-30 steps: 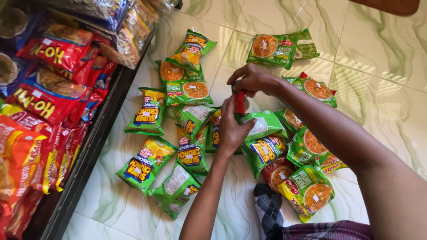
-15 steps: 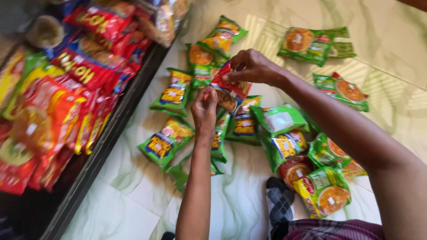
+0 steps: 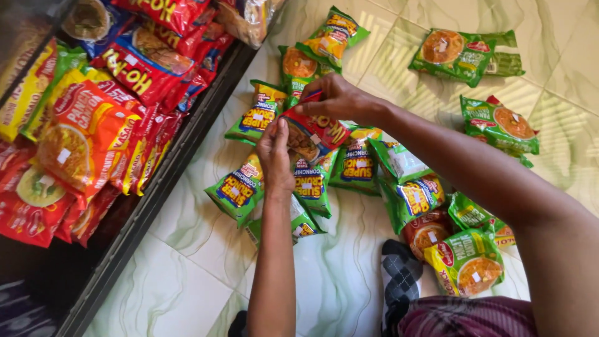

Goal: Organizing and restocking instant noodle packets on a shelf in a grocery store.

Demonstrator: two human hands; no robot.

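Both my hands hold one red snack packet (image 3: 312, 132) just above the floor. My left hand (image 3: 276, 157) grips its lower left edge. My right hand (image 3: 334, 100) pinches its upper edge from the far side. Beneath and around the packet lie several green snack packets (image 3: 309, 184) scattered on the pale tiled floor (image 3: 187, 249). More green noodle packets (image 3: 457, 55) lie further right and toward the back.
A dark shelf (image 3: 143, 212) runs along the left, packed with red, orange and yellow packets (image 3: 87, 134). A checked cloth (image 3: 399, 281) and a striped garment (image 3: 468, 318) sit at the bottom right beside a green noodle packet (image 3: 468, 262).
Both hands have lifted the red packet from the pile and carried it left, toward the shelf. The view has shifted left, showing more of the shelf.
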